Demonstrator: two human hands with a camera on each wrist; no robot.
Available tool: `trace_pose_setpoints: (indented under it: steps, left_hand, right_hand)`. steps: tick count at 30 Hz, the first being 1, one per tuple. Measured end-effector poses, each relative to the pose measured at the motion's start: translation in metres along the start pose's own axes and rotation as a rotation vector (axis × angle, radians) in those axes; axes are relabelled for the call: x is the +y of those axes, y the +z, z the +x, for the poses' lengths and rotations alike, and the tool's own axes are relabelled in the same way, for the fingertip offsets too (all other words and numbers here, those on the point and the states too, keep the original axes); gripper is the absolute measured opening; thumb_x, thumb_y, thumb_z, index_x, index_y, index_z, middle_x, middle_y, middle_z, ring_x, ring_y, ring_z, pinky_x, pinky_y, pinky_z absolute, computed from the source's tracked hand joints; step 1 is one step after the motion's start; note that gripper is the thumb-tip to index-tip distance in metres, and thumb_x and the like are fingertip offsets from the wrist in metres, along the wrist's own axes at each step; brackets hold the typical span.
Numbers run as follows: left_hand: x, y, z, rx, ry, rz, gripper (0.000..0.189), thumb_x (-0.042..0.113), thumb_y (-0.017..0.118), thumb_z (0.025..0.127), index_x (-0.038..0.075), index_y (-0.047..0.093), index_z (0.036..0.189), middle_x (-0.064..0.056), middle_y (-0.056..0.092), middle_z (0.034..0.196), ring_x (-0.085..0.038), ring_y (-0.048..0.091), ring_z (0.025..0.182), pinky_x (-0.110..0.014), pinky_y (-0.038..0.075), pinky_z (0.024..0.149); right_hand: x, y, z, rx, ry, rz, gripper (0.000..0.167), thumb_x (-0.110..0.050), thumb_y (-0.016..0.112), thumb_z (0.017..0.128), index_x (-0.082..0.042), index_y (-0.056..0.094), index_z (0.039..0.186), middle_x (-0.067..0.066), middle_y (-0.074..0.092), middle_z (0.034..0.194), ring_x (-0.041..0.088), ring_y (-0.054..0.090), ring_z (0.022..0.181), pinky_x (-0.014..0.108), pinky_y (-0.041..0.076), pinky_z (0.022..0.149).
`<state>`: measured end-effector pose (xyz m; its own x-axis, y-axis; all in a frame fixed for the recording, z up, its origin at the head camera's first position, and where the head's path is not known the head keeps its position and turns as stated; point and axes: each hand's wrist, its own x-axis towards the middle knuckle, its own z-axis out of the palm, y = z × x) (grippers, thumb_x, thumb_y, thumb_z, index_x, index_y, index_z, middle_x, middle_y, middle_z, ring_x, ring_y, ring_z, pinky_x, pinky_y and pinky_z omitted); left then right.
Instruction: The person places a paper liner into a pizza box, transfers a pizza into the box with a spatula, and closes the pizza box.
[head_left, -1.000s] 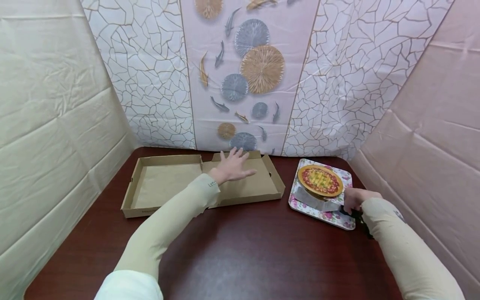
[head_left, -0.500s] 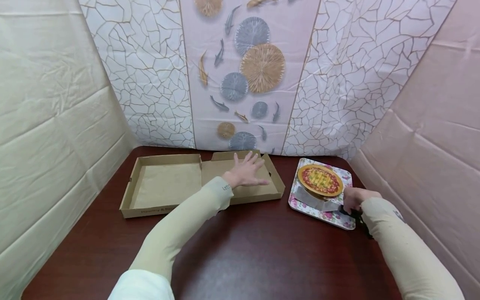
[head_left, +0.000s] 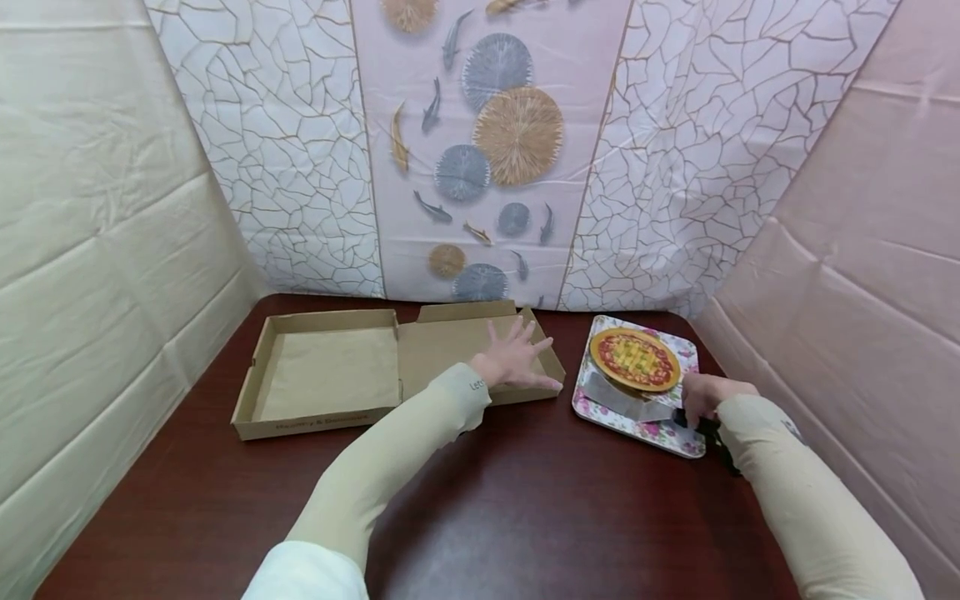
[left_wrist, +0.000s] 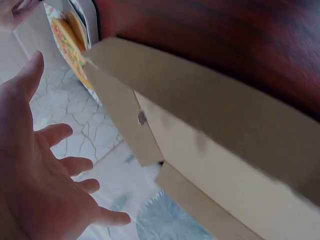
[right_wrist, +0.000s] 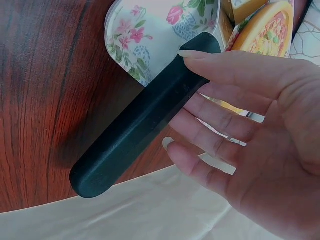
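In the head view, my left hand (head_left: pixel 513 360) hovers with fingers spread over the right half of an opened cardboard pizza box (head_left: pixel 326 362). It holds nothing; the left wrist view shows its palm beside the box wall (left_wrist: pixel 195 90). My right hand (head_left: pixel 705 396) grips the black handle (right_wrist: pixel 135 120) of a spatula with a broad metal blade (head_left: pixel 626 402), thumb laid along the handle. The blade reaches over a floral tray (head_left: pixel 688 354), at the near side of a round pizza (head_left: pixel 636 360) with red and yellow topping. Whether blade and pizza touch, I cannot tell.
The dark reddish-brown table (head_left: pixel 540 508) stretches in front of the box and tray. Pale fabric walls (head_left: pixel 127 267) close in both sides, and a patterned cloth (head_left: pixel 480 167) hangs behind. The box stands left of the tray, with a strip of table between them.
My left hand has moved rightward over the box's right half, toward the tray, fingers still spread. The right hand, spatula and pizza hold nearly the same place; the head view has shifted slightly.
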<state>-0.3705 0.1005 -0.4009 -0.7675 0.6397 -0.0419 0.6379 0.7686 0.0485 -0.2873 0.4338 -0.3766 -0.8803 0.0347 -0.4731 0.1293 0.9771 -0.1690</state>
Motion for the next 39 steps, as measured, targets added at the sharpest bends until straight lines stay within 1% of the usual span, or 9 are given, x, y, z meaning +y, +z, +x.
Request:
trace_pose_setpoints:
  steps: [3,9,16,18,21,25,29,33,39]
  left_hand:
    - [0.009,0.001,0.003,-0.002,0.015,0.003,0.091,0.081,0.042,0.081,0.033,0.020,0.154,-0.009,0.007,0.164,-0.030,0.001,0.152,-0.072,0.002,0.112]
    - [0.026,0.008,0.010,0.002,0.047,0.008,0.088,0.078,0.045,0.083,0.031,0.022,0.154,-0.009,0.009,0.164,-0.028,0.002,0.153,-0.069,0.000,0.114]
    - [0.039,0.017,0.018,-0.042,0.061,-0.005,0.081,0.071,0.046,0.088,0.031,0.023,0.154,-0.010,0.007,0.164,-0.028,-0.001,0.153,-0.066,-0.001,0.116]
    - [0.041,0.020,0.019,-0.047,0.065,0.005,0.079,0.070,0.046,0.088,0.030,0.024,0.154,-0.009,0.008,0.164,-0.028,-0.001,0.153,-0.066,0.001,0.116]
    - [0.043,0.024,0.020,-0.045,0.067,0.030,0.078,0.069,0.045,0.089,0.028,0.027,0.153,-0.008,0.010,0.164,-0.028,0.000,0.153,-0.064,0.005,0.117]
    - [0.046,0.032,0.022,-0.043,0.057,0.069,0.077,0.070,0.042,0.090,0.028,0.027,0.153,-0.008,0.010,0.164,-0.027,0.001,0.153,-0.062,0.008,0.118]
    - [0.049,0.038,0.024,-0.038,0.043,0.096,0.076,0.071,0.042,0.089,0.030,0.030,0.152,-0.010,0.011,0.164,-0.028,0.002,0.153,-0.060,0.009,0.119]
    - [0.051,0.041,0.025,-0.039,0.033,0.114,0.075,0.071,0.042,0.089,0.032,0.029,0.152,-0.010,0.011,0.164,-0.028,0.002,0.153,-0.059,0.009,0.119]
    - [0.052,0.042,0.025,-0.061,0.040,0.120,0.072,0.069,0.040,0.091,0.033,0.028,0.152,-0.009,0.009,0.164,-0.028,0.001,0.153,-0.058,0.007,0.120]
  right_hand:
    - [0.002,-0.002,-0.002,0.005,0.006,0.017,0.022,-0.005,0.073,0.070,-0.003,0.063,0.089,0.005,0.056,0.079,0.019,0.050,0.074,0.027,0.042,0.061]
    - [0.004,-0.003,-0.004,0.003,-0.006,0.009,0.021,-0.004,0.074,0.071,-0.002,0.063,0.089,0.003,0.055,0.074,0.017,0.050,0.070,0.026,0.040,0.059]
    - [0.004,-0.003,-0.004,0.007,0.028,0.028,0.025,-0.006,0.074,0.072,-0.002,0.060,0.092,0.004,0.055,0.073,0.016,0.052,0.069,0.026,0.041,0.060]
    - [0.003,-0.002,-0.003,0.003,0.030,0.030,0.023,-0.005,0.074,0.073,-0.003,0.060,0.091,0.003,0.054,0.073,0.016,0.051,0.068,0.026,0.040,0.060]
    - [0.002,0.001,-0.002,0.007,0.022,-0.003,0.020,-0.006,0.074,0.074,-0.004,0.062,0.090,0.004,0.054,0.074,0.017,0.051,0.071,0.027,0.040,0.061]
    - [0.002,0.003,-0.003,0.027,0.017,-0.051,0.024,-0.009,0.075,0.073,-0.004,0.062,0.092,0.006,0.056,0.082,0.020,0.051,0.077,0.029,0.040,0.064]
    - [0.004,0.005,-0.002,0.034,0.023,-0.050,0.027,-0.010,0.076,0.071,-0.004,0.062,0.094,0.009,0.058,0.086,0.022,0.052,0.080,0.031,0.042,0.066]
    - [0.005,0.006,-0.001,0.035,0.029,-0.037,0.029,-0.011,0.077,0.071,-0.004,0.062,0.095,0.010,0.058,0.089,0.024,0.052,0.082,0.032,0.044,0.069]
    - [0.006,0.006,0.001,0.037,0.023,-0.044,0.032,-0.011,0.077,0.071,-0.002,0.061,0.098,0.011,0.059,0.092,0.024,0.052,0.083,0.033,0.045,0.070]
